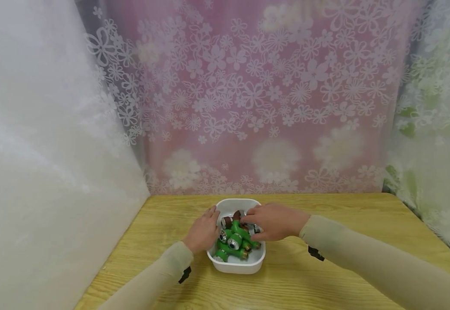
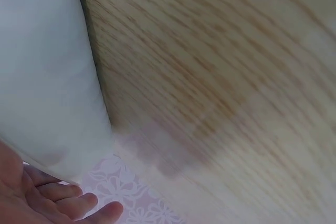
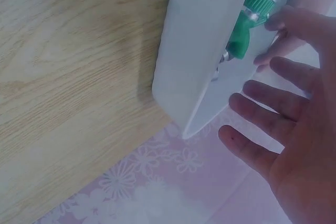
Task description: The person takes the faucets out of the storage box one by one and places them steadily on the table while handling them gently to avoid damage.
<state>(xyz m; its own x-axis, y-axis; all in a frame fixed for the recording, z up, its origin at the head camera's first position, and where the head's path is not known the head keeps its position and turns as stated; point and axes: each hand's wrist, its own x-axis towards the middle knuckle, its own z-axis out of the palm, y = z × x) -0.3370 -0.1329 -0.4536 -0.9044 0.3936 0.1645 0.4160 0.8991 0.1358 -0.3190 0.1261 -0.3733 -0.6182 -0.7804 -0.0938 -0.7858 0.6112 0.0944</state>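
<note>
A white plastic basin (image 1: 237, 269) sits on the wooden table, holding a heap of green fittings (image 1: 235, 241) that look like taps, with silvery collars and brass-coloured ends. Among them, towards the back, lies a brown one (image 1: 226, 222) with a silvery collar. My left hand (image 1: 204, 230) rests at the basin's left rim; in the left wrist view its fingers (image 2: 76, 203) lie loosely bent by the white wall. Over the right rim reaches my right hand (image 1: 273, 221), fingers spread above the heap. The right wrist view shows these fingers (image 3: 262, 116) apart, with nothing between them.
Wood-grain table (image 1: 325, 275) surrounds the basin. A pink flowered curtain (image 1: 263, 107) hangs behind, a whitish sheet (image 1: 54, 150) on the left and a flowered sheet (image 1: 438, 150) on the right. Both forearms wear pale sleeves with dark wrist straps.
</note>
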